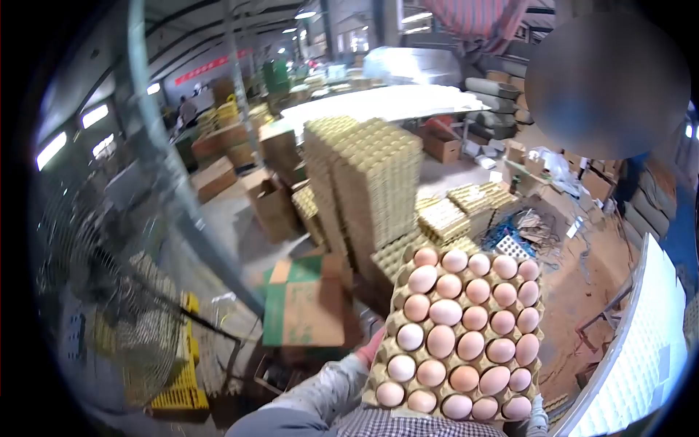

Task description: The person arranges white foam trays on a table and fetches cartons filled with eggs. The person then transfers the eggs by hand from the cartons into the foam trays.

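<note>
A moulded pulp egg tray [394, 302], full of brown and pale eggs [441, 341], is held up in front of my body. My left hand [373, 348] grips its left side, the fingers hidden beneath or behind the edge. At the tray's lower right corner a bit of my right sleeve [537, 418] shows; the right hand itself is hidden by the tray. Just beyond the tray rise tall stacks of pulp egg trays [378, 182]. A brown carton with green bands [304, 302] sits to the left of the tray.
A metal post [175, 189] and a wire fan guard [95, 284] stand at left, near a yellow plastic crate [182, 371]. White slanted panel [630, 342] at right. Behind are a bright white table [386, 102], open cartons [273, 207] and piled sacks [491, 98]. A blurred round shape [608, 84] fills the upper right.
</note>
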`<control>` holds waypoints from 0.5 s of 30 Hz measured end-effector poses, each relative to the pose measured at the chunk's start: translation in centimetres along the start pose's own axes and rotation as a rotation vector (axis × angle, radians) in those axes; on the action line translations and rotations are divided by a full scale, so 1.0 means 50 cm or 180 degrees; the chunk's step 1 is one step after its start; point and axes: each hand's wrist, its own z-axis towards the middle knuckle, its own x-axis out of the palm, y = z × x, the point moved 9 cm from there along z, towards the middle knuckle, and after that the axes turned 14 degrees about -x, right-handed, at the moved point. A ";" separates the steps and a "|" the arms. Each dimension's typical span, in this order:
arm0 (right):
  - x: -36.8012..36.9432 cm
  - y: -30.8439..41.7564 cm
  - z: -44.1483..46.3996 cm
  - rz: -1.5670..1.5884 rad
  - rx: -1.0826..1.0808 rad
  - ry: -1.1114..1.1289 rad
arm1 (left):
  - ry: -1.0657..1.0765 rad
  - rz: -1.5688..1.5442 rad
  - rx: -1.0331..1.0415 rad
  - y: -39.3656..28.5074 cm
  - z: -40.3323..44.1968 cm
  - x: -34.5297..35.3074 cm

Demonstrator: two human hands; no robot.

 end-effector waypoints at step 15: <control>-0.606 -0.036 0.652 0.0012 0.0156 -0.0852 | 0.0550 0.0590 -0.1073 -0.184 1.108 0.522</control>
